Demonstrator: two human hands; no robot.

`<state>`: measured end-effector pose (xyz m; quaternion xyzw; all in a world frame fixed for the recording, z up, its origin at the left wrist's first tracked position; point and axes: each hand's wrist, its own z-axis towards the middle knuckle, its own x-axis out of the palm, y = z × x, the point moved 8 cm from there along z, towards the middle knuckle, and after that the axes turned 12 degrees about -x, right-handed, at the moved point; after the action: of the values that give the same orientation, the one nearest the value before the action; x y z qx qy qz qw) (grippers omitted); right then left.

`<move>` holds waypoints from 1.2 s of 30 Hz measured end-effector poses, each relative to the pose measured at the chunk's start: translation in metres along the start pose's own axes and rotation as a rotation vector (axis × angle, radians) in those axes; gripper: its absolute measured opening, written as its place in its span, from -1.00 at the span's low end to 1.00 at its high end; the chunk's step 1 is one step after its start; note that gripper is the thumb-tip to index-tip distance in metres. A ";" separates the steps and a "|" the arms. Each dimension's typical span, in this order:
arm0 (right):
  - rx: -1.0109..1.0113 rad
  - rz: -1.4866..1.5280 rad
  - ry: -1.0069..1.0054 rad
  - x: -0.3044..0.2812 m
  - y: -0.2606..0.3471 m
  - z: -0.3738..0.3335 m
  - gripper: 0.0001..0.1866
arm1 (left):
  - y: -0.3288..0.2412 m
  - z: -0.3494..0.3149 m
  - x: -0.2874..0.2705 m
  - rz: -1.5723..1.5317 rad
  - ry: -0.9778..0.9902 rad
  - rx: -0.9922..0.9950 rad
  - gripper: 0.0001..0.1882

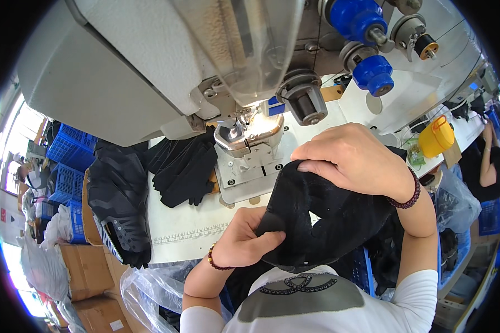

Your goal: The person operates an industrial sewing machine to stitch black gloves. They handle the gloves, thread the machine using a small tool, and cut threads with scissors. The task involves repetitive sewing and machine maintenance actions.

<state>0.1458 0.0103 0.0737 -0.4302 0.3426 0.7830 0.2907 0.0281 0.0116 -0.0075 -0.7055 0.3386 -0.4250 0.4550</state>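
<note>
Black cloth (347,225) spans the left hand (244,238) and right hand (361,158), each pinching an edge between closed thumb and fingers, a hold best kept even against stretching.

the left hand (244,240) pinches just ahead of the torso (305,302), thumb (270,242) uppermost; the right hand (356,162) grips farther from the torso, knuckles up.

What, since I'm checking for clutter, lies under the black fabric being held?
Through a gap in the black fabric, a small white patch shows; the rest underneath is covered.
</note>
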 end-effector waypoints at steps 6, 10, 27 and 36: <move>0.007 -0.002 0.009 0.001 0.000 0.000 -0.88 | 0.003 0.000 -0.003 0.021 -0.024 -0.016 -0.91; 0.012 0.001 0.014 0.002 0.000 -0.001 -0.88 | 0.003 0.000 -0.003 0.016 -0.020 0.002 -0.90; -0.068 -0.083 -0.059 -0.012 0.027 -0.007 -0.90 | 0.004 -0.001 -0.005 -0.048 -0.071 0.019 -0.86; -0.107 -0.099 -0.022 -0.017 0.042 -0.011 -0.87 | 0.007 -0.002 -0.008 -0.068 -0.081 -0.008 -0.87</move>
<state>0.1269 -0.0260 0.0960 -0.4530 0.2754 0.7894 0.3095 0.0229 0.0151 -0.0162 -0.7350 0.2974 -0.4099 0.4509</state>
